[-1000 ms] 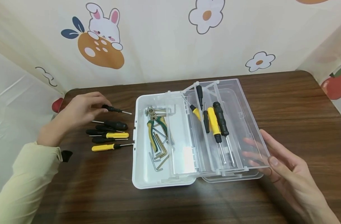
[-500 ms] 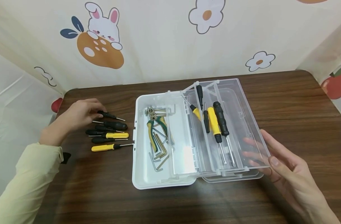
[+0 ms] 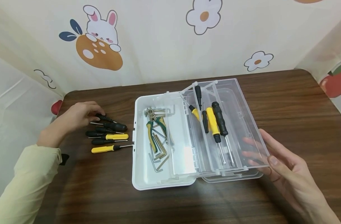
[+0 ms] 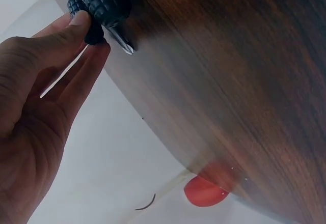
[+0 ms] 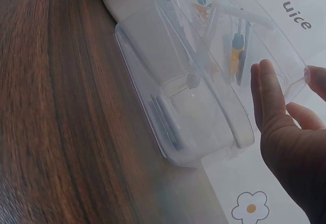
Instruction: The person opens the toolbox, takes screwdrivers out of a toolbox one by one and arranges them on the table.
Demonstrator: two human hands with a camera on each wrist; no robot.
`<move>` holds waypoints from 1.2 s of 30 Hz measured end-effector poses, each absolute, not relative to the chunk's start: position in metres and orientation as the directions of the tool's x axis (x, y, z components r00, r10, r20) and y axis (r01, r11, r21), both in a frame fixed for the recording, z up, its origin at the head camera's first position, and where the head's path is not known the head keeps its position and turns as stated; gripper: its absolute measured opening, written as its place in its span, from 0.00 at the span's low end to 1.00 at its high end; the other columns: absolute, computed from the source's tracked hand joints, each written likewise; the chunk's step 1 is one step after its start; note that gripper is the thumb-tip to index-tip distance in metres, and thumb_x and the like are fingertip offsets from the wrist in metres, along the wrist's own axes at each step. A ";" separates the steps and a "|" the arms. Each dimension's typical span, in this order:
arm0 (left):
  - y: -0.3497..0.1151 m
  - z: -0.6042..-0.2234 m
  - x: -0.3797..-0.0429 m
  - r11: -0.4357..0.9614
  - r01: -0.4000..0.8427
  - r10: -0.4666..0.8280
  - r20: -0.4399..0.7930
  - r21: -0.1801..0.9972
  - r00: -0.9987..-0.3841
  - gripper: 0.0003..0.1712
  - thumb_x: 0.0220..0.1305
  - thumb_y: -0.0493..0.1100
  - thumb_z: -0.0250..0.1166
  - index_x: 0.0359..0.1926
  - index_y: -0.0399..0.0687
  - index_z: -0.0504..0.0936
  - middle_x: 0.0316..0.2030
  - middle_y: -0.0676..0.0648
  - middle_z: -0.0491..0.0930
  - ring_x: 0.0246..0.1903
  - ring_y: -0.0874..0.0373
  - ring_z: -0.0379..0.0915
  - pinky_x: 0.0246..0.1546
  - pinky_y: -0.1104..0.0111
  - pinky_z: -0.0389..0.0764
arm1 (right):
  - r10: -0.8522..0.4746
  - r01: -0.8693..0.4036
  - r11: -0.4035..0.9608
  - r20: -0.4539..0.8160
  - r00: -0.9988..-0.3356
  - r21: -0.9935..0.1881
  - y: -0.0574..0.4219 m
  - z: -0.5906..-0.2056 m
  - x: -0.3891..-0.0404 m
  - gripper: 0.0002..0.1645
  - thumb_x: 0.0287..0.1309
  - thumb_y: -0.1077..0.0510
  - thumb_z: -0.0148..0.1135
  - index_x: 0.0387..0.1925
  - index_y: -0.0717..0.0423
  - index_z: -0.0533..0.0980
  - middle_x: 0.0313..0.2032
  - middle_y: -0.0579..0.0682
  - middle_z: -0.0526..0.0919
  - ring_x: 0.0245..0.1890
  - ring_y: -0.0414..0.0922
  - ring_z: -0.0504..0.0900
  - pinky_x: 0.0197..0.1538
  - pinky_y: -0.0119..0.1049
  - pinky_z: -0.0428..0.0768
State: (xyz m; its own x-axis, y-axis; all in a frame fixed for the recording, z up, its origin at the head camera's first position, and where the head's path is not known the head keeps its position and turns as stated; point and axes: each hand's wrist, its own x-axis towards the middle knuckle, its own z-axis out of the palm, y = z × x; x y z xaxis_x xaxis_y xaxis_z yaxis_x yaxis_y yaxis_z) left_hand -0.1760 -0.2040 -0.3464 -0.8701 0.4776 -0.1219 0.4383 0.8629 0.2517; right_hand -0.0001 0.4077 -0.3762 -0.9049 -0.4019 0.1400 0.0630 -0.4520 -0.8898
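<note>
My left hand (image 3: 75, 118) pinches a small black-handled screwdriver (image 3: 104, 118) by its handle end, just behind a row of screwdrivers on the table. In the left wrist view, thumb and fingers hold the black handle (image 4: 94, 33) close beside another ribbed black handle (image 4: 104, 2). The row holds several black screwdrivers and two yellow ones, such as the front yellow screwdriver (image 3: 103, 149). My right hand (image 3: 296, 177) grips the near right corner of a clear plastic tray (image 3: 240, 124), thumb on the rim, fingers showing through it. Several screwdrivers lie inside, including a yellow-and-black one (image 3: 213, 121).
Under the raised tray sits an open white toolbox (image 3: 139, 171) containing green-and-yellow pliers (image 3: 150, 133) and several hex keys (image 3: 160, 146). Its clear lid (image 3: 229, 179) lies folded out to the right on the wooden table (image 3: 103, 193). A patterned wall covering (image 3: 159, 46) stands behind.
My left hand has moved left and slightly nearer, bringing the black screwdriver down beside the back of the row. The right hand and the tray have stayed put.
</note>
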 end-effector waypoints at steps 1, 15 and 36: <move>-0.204 -0.346 -0.176 0.866 0.431 0.473 -0.133 0.253 -0.871 0.13 0.61 0.27 0.71 0.45 0.44 0.88 0.43 0.45 0.85 0.41 0.51 0.82 0.44 0.50 0.85 | -0.403 0.062 -0.453 0.143 -0.904 -0.890 0.407 -0.376 -0.001 0.37 0.78 0.73 0.30 0.83 0.63 0.39 0.77 0.63 0.66 0.69 0.56 0.78 0.65 0.44 0.82; -0.198 -0.339 -0.175 0.838 0.493 0.522 -0.078 0.236 -0.850 0.17 0.60 0.24 0.69 0.46 0.46 0.88 0.43 0.48 0.86 0.43 0.53 0.83 0.45 0.52 0.85 | -0.405 0.077 -0.434 0.118 -0.907 -0.898 0.408 -0.375 -0.003 0.37 0.78 0.73 0.30 0.83 0.62 0.40 0.76 0.62 0.68 0.70 0.55 0.78 0.64 0.44 0.82; -0.092 -0.287 -0.173 0.638 0.757 0.758 0.058 0.143 -0.650 0.16 0.61 0.28 0.73 0.49 0.45 0.87 0.45 0.47 0.84 0.44 0.54 0.80 0.47 0.58 0.88 | -0.395 0.074 -0.421 0.109 -0.912 -0.904 0.409 -0.376 -0.002 0.37 0.79 0.72 0.31 0.83 0.61 0.40 0.76 0.60 0.67 0.69 0.55 0.79 0.64 0.43 0.82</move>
State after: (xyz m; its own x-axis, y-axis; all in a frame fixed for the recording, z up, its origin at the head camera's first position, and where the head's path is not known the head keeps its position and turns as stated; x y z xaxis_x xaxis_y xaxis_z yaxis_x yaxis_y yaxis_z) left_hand -0.1733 -0.0925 -0.2873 -0.6500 0.7578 0.0575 0.7566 0.6381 0.1430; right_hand -0.0017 0.4086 -0.3763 -0.9122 -0.3950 0.1089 0.0743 -0.4209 -0.9041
